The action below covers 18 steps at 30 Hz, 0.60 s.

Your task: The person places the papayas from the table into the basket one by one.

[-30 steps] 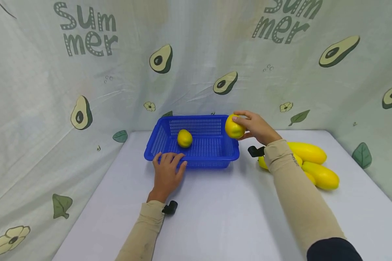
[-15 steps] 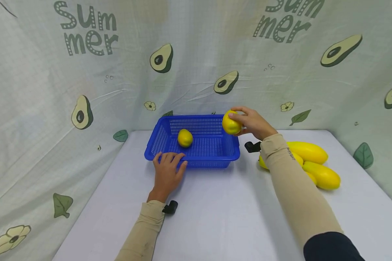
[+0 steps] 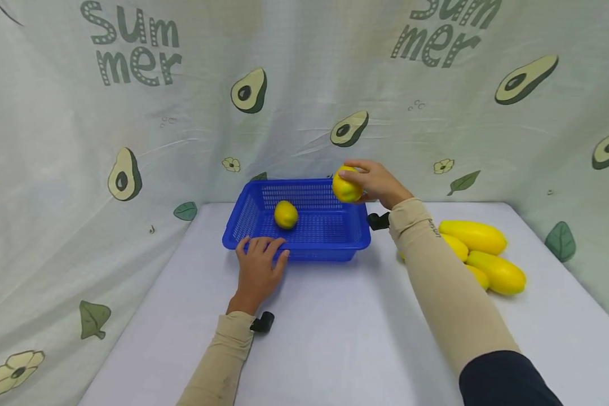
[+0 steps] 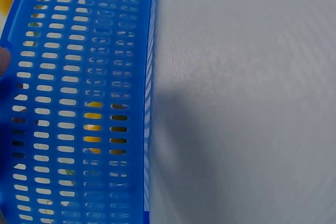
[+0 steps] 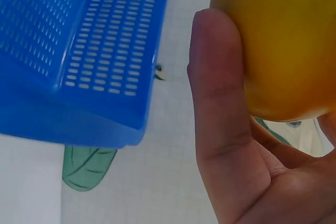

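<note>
A blue plastic basket (image 3: 330,246) with slotted walls stands at the far middle of the table. My left hand (image 3: 256,270) holds its front rim near the left corner, fingers bent over the edge. One round yellow fruit (image 3: 286,215) lies in the basket's left half; in the left wrist view, yellow shows through the slots. My right hand (image 3: 378,183) grips another smooth, round yellow fruit (image 3: 346,185) between thumb and fingers, up at the basket's back right corner. The right wrist view shows the thumb (image 5: 220,87) pressed along this fruit (image 5: 286,45), beside the basket wall (image 5: 110,40).
Several yellow fruits (image 3: 496,273), some long and some rounder, lie in a pile on the right of the white table (image 3: 330,338), partly behind my right sleeve (image 3: 451,287). A pale cloth (image 3: 294,67) printed with avocados hangs close behind the basket.
My right hand has moved left and upward with the yellow fruit, from the basket's right side towards its back right corner. My left hand, the basket and the fruit inside have stayed put.
</note>
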Available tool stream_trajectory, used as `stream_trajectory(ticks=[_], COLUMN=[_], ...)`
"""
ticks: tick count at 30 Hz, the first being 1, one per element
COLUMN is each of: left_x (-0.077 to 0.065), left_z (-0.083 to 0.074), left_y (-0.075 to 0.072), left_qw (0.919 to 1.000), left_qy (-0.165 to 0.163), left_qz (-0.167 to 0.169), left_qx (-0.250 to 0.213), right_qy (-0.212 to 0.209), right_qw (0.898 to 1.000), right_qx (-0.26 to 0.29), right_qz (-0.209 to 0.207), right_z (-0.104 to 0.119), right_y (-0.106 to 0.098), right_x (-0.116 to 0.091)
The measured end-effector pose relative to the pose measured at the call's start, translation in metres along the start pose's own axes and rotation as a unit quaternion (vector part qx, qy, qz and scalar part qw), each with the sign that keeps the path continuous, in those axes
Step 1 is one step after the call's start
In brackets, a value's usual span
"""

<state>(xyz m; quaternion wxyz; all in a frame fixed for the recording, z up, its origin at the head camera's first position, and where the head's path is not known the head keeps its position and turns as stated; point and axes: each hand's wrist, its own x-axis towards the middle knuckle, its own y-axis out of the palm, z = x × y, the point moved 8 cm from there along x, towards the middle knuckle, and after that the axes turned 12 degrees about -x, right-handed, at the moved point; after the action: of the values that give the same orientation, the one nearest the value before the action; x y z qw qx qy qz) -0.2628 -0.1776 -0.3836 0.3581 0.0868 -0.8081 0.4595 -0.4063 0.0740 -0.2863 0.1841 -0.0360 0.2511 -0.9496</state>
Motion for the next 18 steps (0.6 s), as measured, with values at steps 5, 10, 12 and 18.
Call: stream_trajectory(ticks=[5, 10, 12, 18], left_x=[0.002, 0.000, -0.001, -0.001], left_z=[0.000, 0.002, 0.002, 0.000], left_y=[-0.003, -0.003, -0.003, -0.001], left_qw=[0.9998, 0.9993, 0.9993, 0.9993], left_qy=[0.015, 0.022, 0.021, 0.020], left_qz=[-0.013, -0.029, -0.029, -0.027], left_qx=[-0.003, -0.007, -0.009, -0.014], right_qy=[0.002, 0.012, 0.020, 0.028], right_qw=[1.000, 1.000, 1.000, 1.000], right_qx=[-0.001, -0.009, -0.002, 0.012], right_qz=[-0.006, -0.006, -0.005, -0.006], right_z=[0.002, 0.005, 0.004, 0.002], right_y=[0.009, 0.021, 0.025, 0.029], right_x=[0.005, 0.011, 0.013, 0.017])
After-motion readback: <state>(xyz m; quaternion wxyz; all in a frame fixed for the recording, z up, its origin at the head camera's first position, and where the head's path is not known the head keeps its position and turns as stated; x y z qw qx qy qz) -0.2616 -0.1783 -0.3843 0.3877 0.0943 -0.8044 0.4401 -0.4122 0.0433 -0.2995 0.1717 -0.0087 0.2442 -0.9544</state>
